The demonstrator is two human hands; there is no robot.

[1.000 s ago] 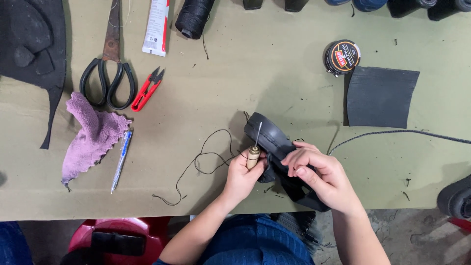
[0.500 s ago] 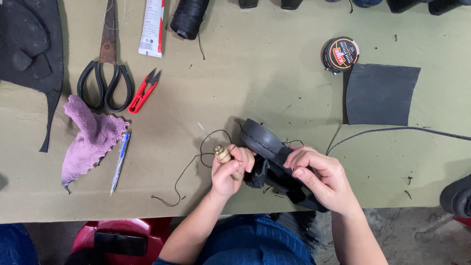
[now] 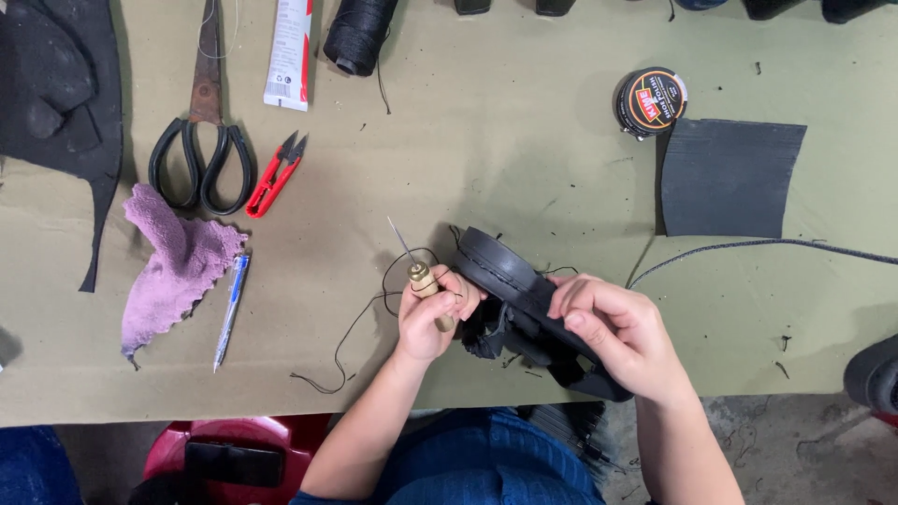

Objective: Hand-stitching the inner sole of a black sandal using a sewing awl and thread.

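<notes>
While the left hand [image 3: 426, 318] fingers clench the awl [image 3: 426, 285], right hand [image 3: 622, 332] fingers clasp the black shoe [image 3: 510, 276].

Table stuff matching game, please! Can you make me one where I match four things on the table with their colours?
Things:
1. cloth
2. small snips
3. pen
4. big scissors' handles

Colours:
A. black
B. blue
C. purple
D. red

Right pairs: 1-C, 2-D, 3-B, 4-A.

The cloth lies beside the pen, and the snips sit just right of the big scissors.
</notes>
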